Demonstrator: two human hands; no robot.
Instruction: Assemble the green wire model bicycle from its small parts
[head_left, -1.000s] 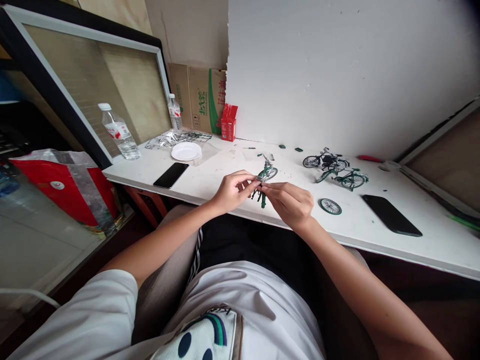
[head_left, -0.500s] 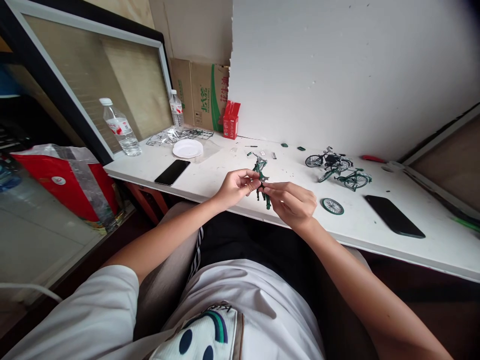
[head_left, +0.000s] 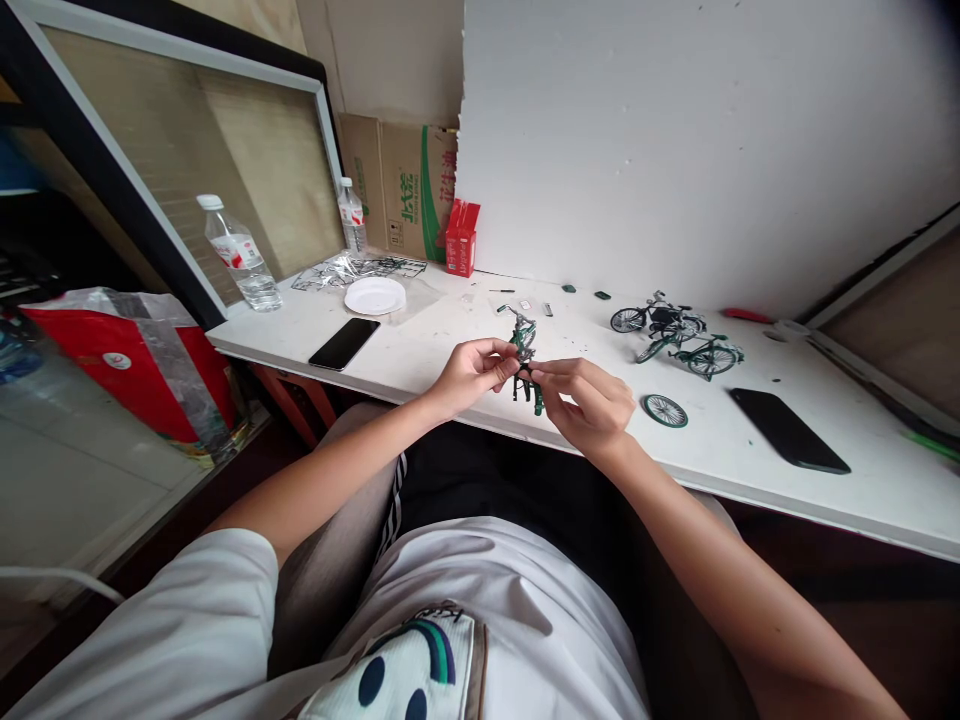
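Note:
Between my hands, above the table's front edge, is a green model bicycle [head_left: 524, 340] with silver handlebars at its far end. My left hand [head_left: 480, 372] pinches its middle between thumb and forefinger. From the other side, the fingertips of my right hand [head_left: 589, 400] are pressed together against a dark part of the bicycle; whether they hold a separate small piece is hidden. A loose green-rimmed wheel [head_left: 664, 411] lies flat on the table, right of my right hand. Farther right stand a green model bicycle [head_left: 705, 356] and a black one [head_left: 630, 319], close together.
On the white table [head_left: 435, 345] are a phone [head_left: 344, 344], a white plate [head_left: 375, 296], black part frames [head_left: 397, 267] and a water bottle [head_left: 244, 255] at left. A red box [head_left: 461, 238] stands behind. Another phone [head_left: 789, 431] lies at right, and small green pieces [head_left: 602, 295] lie near the wall.
The model bicycle has tilted slightly in my hands, and my right fingertips have shifted a little along it. Both hands keep nearly the same place.

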